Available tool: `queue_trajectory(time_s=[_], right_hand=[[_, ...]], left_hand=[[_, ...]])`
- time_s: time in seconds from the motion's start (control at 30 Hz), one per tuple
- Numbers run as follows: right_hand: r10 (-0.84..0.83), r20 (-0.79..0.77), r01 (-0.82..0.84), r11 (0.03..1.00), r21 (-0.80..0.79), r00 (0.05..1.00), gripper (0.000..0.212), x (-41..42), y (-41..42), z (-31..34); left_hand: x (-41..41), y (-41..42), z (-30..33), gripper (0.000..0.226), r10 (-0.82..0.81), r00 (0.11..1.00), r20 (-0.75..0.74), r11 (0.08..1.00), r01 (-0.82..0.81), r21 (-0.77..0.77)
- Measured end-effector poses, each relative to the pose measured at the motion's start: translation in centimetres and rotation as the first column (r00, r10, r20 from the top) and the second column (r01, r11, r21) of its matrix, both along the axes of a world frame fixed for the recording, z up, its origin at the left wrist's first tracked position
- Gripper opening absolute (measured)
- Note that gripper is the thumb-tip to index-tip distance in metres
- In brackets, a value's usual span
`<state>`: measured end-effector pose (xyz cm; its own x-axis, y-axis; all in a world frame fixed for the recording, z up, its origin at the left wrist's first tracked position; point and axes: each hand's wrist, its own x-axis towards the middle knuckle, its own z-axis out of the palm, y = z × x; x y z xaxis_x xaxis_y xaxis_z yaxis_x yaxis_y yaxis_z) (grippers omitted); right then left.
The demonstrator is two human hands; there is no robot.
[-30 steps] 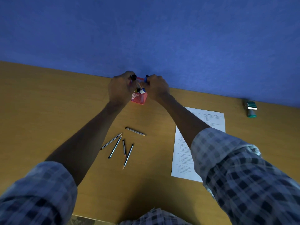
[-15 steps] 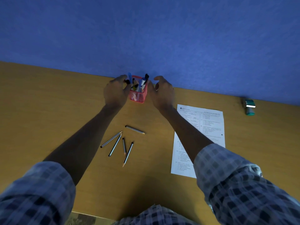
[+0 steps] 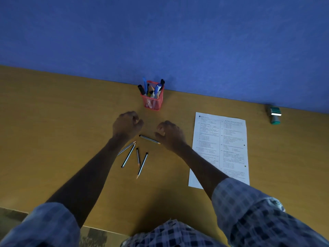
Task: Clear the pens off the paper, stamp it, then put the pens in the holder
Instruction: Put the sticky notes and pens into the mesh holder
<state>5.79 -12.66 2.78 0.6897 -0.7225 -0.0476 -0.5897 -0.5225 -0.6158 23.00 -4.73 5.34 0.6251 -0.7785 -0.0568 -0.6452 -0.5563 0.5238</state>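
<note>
Your two hands hover over a wooden desk, seen from above, with a blue wall behind it. Your left hand is loosely curled and holds nothing. Your right hand is also loosely curled and empty, fingers bent downward like a claw.

Five pencils lie loose on the desk, all clear of the paper, which sits to the right of your right arm. The top pencil lies between your hands, its long axis running left to right and sloping slightly toward you, black end at the left, sharpened tip at the right. That tip sits just beside the thumb side of your right hand, perhaps touching; it is hard to tell. So your right hand is the nearer one for it.

The other four pencils fan out nearer to you, just below your left wrist, their long axes running roughly toward and away from you. Your left hand is nearer to these, but it would need to draw back toward you.

The red mesh holder, already stuffed with pens, stands at the wall, beyond both hands and between them. The green stamp lies far right by the wall, well apart from everything.
</note>
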Motion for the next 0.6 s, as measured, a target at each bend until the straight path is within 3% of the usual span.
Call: queue_trajectory(time_s=[0.13,0.33,0.47,0.6], right_hand=[[0.061,-0.096,-0.062,0.998,-0.001,0.994,0.027,-0.8,1.3,-0.7],[0.072,-0.146,-0.079,0.996,-0.043,0.987,0.014,-1.2,2.1,-0.4],[0.067,-0.149,-0.071,0.997,-0.016,0.987,0.013,-1.2,2.1,-0.2],[-0.066,-0.04,0.071,0.988,0.136,0.997,0.009,-1.2,1.7,0.2]], left_hand=[[-0.2,3.0,-1.2,0.018,-0.093,0.995,0.033,0.98,0.086,0.182],[0.1,5.5,-1.3,0.025,-0.127,0.991,0.036,0.92,0.104,0.378],[-0.1,6.7,-1.5,0.025,-0.201,0.979,0.041,0.904,0.169,0.394],[-0.7,7.2,-1.7,0.018,-0.227,0.973,0.052,0.911,0.193,0.363]])
